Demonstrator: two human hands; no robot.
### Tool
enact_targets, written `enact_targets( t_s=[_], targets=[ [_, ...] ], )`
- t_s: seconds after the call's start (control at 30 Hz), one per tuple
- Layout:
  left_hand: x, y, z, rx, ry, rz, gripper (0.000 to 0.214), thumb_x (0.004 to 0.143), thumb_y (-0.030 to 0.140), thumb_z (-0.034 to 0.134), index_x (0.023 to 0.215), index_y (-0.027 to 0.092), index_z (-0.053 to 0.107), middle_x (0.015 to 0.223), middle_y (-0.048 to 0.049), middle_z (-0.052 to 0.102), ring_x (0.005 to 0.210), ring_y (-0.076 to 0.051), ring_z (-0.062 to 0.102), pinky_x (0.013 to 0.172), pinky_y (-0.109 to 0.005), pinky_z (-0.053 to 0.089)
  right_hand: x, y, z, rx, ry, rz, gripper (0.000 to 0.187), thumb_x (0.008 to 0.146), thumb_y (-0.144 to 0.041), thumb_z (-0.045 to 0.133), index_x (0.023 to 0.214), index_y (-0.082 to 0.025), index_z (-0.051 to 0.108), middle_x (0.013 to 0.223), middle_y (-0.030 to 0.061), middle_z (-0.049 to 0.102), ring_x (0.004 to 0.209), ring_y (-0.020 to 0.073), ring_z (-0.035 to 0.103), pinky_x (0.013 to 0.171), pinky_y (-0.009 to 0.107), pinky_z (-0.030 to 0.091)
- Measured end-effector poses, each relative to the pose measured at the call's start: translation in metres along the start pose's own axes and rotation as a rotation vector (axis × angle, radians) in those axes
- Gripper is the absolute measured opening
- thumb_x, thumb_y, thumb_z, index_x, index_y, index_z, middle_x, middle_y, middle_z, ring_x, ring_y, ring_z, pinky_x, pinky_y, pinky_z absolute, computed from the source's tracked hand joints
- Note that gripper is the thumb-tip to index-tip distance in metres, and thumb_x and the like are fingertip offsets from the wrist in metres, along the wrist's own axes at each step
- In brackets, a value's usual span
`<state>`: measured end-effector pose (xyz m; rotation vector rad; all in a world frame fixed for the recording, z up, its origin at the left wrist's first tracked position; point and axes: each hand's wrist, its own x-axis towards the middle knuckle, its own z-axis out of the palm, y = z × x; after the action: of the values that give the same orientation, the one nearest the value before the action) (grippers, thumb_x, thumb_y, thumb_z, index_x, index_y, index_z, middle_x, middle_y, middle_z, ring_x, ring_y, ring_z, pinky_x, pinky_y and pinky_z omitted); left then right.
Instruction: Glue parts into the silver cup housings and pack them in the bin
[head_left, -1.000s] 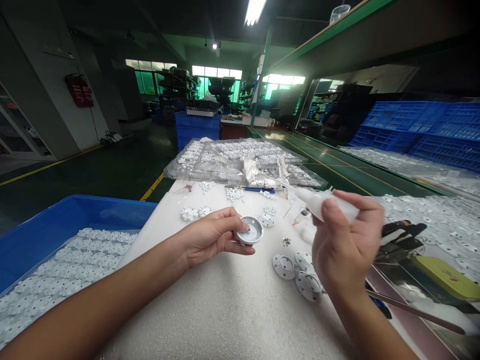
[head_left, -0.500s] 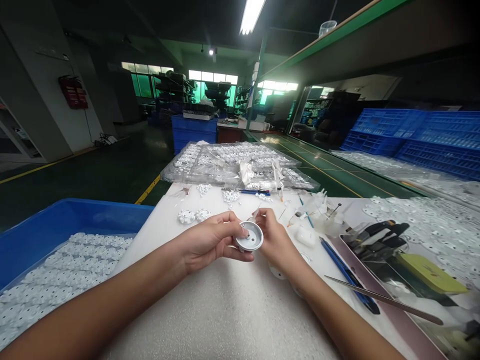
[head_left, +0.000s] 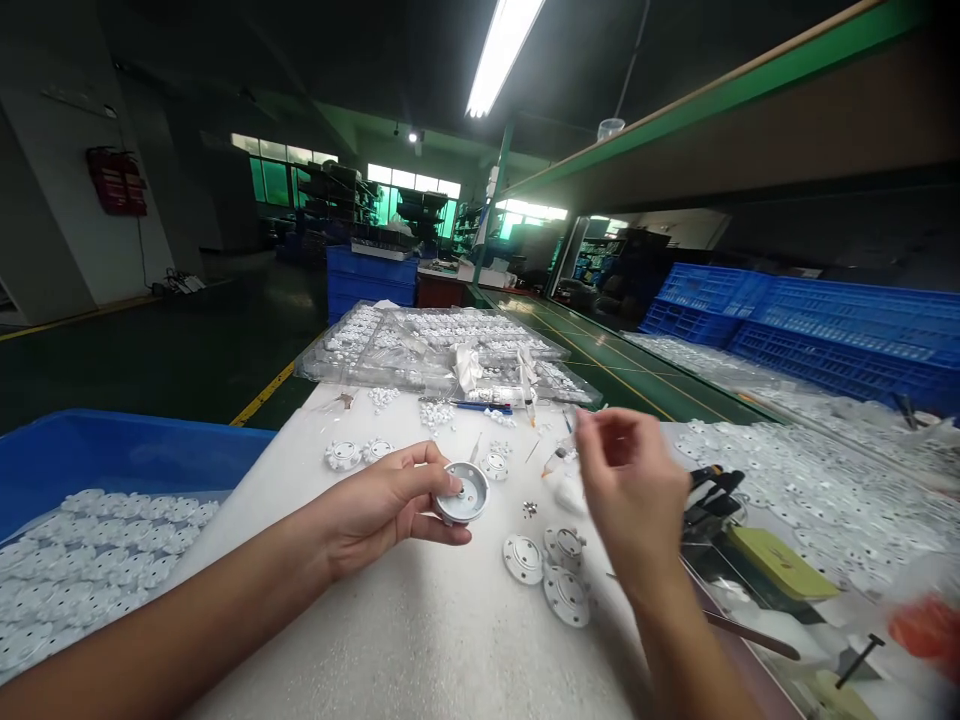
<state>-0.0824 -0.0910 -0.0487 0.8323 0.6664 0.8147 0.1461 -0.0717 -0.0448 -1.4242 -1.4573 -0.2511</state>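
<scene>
My left hand [head_left: 401, 495] grips a round white dish-shaped part [head_left: 471, 492] with its hollow side toward me, the thumb pressed inside it. To the right, above the bench, my right hand [head_left: 626, 470] is raised with its fingers curled and pinched; whatever may be between them is hidden. Below it lie three white flanged discs [head_left: 523, 559], beside a small cluster of dark metal bits [head_left: 529, 509]. Two white knobbed discs [head_left: 343, 455] rest beyond my left hand, and another white disc [head_left: 496, 462] lies just past the held part.
A blue bin [head_left: 150, 440] at left holds rows of white parts. Bagged trays of white pieces [head_left: 450, 340] cover the far bench end. On the right are a yellow-green block [head_left: 784, 562], black-handled tools [head_left: 712, 495] and many white parts [head_left: 825, 480]. Blue crates [head_left: 847, 320] stand behind.
My right hand has left the dish-shaped part and moved right, uncovering the flanged discs and metal bits. My left hand still holds the part. The whole view has turned slightly right.
</scene>
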Motion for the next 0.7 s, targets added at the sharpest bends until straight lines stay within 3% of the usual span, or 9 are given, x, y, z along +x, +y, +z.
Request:
enact_targets(
  t_s=[0.07,0.13,0.2,0.3,0.43,0.57,0.7],
  targets=[
    [-0.001,0.0,0.0,0.005,-0.003,-0.002,0.021,0.078,0.013,0.066,0.076,0.016,0.045,0.084,-0.004,0.062,0.073,-0.012,0.06,0.068,-0.027,0.056,0.017,0.021,-0.009,-0.22,0.119,0.042,0.033,0.087,-0.039,0.048,0.109,-0.015,0.054,0.084,0.0077,0.063,0.069,0.0204,0.059,0.069,0.034,0.045],
    [-0.002,0.0,0.001,0.0,-0.009,-0.011,0.023,0.078,0.014,0.066,0.076,0.016,0.044,0.084,-0.004,0.062,0.074,-0.013,0.06,0.068,-0.028,0.056,0.029,0.044,-0.011,-0.462,0.039,0.125,0.042,0.086,-0.031,0.047,0.119,-0.006,0.049,0.097,0.0169,0.062,0.089,0.0291,0.059,0.075,0.038,0.044],
    [-0.002,0.001,0.001,-0.005,-0.012,-0.015,0.024,0.078,0.014,0.066,0.076,0.017,0.043,0.084,-0.0041,0.062,0.074,-0.013,0.06,0.068,-0.028,0.056,0.035,0.064,-0.008,-0.66,-0.132,0.228,0.043,0.085,-0.031,0.049,0.115,0.0,0.052,0.1,0.0231,0.061,0.092,0.0338,0.059,0.075,0.04,0.044],
    [-0.003,0.001,0.001,-0.007,-0.012,-0.008,0.026,0.077,0.014,0.067,0.076,0.017,0.042,0.084,-0.0038,0.062,0.074,-0.013,0.06,0.069,-0.028,0.056,0.036,0.08,0.001,-0.745,-0.312,0.265,0.037,0.086,-0.031,0.048,0.106,-0.002,0.057,0.093,0.0215,0.063,0.087,0.033,0.06,0.074,0.038,0.043],
    [-0.003,0.001,0.001,-0.002,-0.017,-0.008,0.025,0.076,0.015,0.068,0.077,0.017,0.043,0.085,-0.0049,0.063,0.075,-0.014,0.061,0.069,-0.029,0.056,0.037,0.086,0.008,-0.713,-0.314,0.259,0.029,0.089,-0.025,0.041,0.104,-0.009,0.06,0.088,0.0169,0.065,0.087,0.0308,0.061,0.073,0.036,0.041],
    [-0.003,0.002,0.001,-0.014,0.005,-0.027,0.024,0.075,0.013,0.067,0.078,0.017,0.044,0.084,-0.0051,0.063,0.073,-0.014,0.062,0.068,-0.03,0.056,0.039,0.082,-0.002,-0.644,-0.141,0.249,0.031,0.089,-0.03,0.04,0.102,-0.009,0.06,0.084,0.0162,0.065,0.079,0.0302,0.06,0.068,0.036,0.04],
    [-0.003,0.002,0.002,-0.009,0.014,-0.031,0.023,0.075,0.013,0.068,0.077,0.016,0.045,0.083,-0.005,0.063,0.072,-0.015,0.062,0.068,-0.03,0.056,0.036,0.056,-0.019,-0.492,0.321,0.061,0.032,0.089,-0.035,0.041,0.105,-0.013,0.057,0.092,0.0139,0.065,0.076,0.0268,0.06,0.064,0.036,0.039]
  ],
)
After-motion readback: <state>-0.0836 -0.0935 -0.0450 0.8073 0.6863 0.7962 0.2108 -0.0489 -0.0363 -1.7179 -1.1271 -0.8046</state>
